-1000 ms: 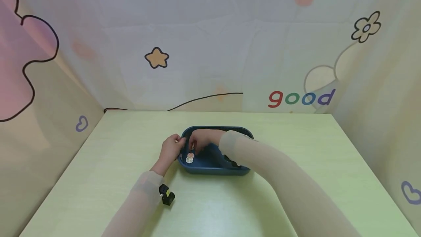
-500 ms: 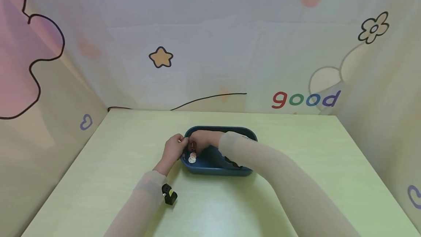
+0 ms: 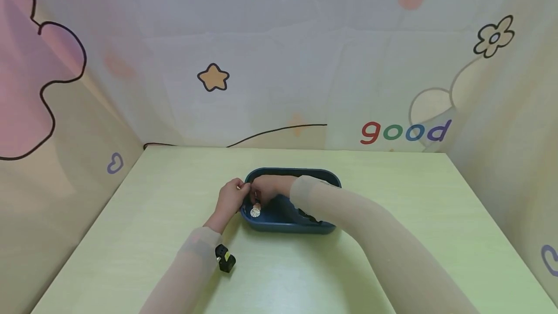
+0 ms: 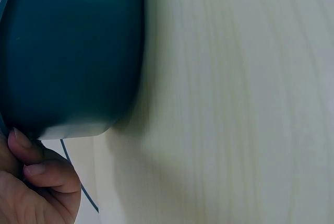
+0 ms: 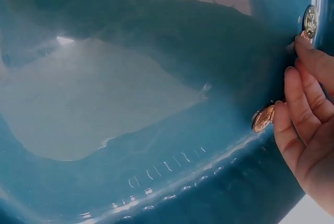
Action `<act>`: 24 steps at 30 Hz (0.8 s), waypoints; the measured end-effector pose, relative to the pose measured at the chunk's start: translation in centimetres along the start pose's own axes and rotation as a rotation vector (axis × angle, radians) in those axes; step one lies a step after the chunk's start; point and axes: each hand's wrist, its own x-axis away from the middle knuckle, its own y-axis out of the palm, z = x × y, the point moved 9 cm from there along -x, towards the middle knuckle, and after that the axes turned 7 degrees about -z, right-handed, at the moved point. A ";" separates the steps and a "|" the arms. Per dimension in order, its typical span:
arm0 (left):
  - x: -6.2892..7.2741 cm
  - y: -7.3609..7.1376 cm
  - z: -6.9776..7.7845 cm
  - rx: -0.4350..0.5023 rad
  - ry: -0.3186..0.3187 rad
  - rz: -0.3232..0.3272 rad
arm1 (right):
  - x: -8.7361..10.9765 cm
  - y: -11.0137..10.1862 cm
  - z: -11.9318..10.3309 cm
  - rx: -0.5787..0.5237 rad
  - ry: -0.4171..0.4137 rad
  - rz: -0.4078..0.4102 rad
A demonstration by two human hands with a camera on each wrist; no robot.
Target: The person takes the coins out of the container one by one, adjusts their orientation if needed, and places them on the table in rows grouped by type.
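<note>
My left hand (image 3: 231,196) grips the rim at the left end of a dark blue oblong plastic tub (image 3: 289,227). In the left wrist view its curled fingers (image 4: 52,174) lie against the tub's end. Inside the tub, my right hand (image 3: 268,187) reaches down at the left end with fingers bent around coins. A silvery coin (image 3: 255,212) shows just in front of the fingers. In the right wrist view a pale coin (image 5: 310,21) overlaps a copper one at a fingertip. Another copper coin (image 5: 263,118) sticks out, tilted, beside the lower fingers. Other coins may be hidden by the hand.
The tub stands on a pale green-yellow table (image 3: 165,197) near its back edge. A printed cloth (image 3: 270,62) hangs behind and at both sides. A small black device (image 3: 225,258) is strapped to my left wrist. My right forearm crosses over the tub's right side.
The right hand's fingers have closed in over the copper coin, covering more of it. The left hand keeps its hold on the rim. The whole head view has shifted slightly.
</note>
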 end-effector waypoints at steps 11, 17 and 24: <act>-0.2 0.1 -0.2 0.004 -0.009 0.004 | 0.3 -0.1 1.2 -0.019 0.057 -0.008; -0.3 0.1 -0.1 -0.008 -0.002 0.017 | 1.0 -0.4 2.0 -0.140 0.064 -0.005; -0.2 0.0 -0.2 -0.003 -0.014 0.012 | 2.6 -1.7 2.4 -0.185 0.082 0.023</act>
